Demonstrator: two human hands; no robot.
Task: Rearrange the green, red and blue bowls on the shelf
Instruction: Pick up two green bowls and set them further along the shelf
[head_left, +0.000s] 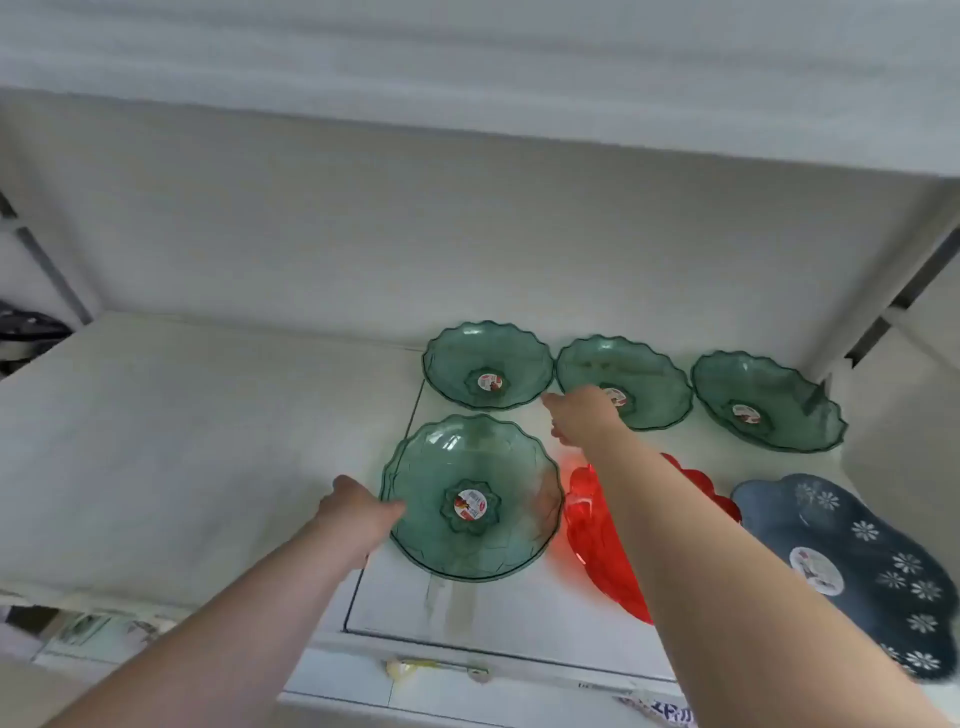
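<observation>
Several translucent green bowls stand on the white shelf (208, 441): three in a back row, at the left (488, 364), middle (639, 374) and right (769, 400), and a larger-looking one in front (472, 499). My left hand (358, 512) grips the left rim of the front green bowl. My right hand (582, 415) hovers over the near-left rim of the middle back bowl, fingers stretched toward the gap beside the left back bowl, holding nothing. A red bowl (587, 525) lies right of the front green one, partly hidden under my right forearm. A blue flowered bowl (852, 561) sits at the front right.
The shelf's left half is bare white surface. Another shelf board (467, 78) hangs close overhead. Metal uprights stand at the right (924, 280) and left (47, 270) sides. The back wall (467, 234) is right behind the back row.
</observation>
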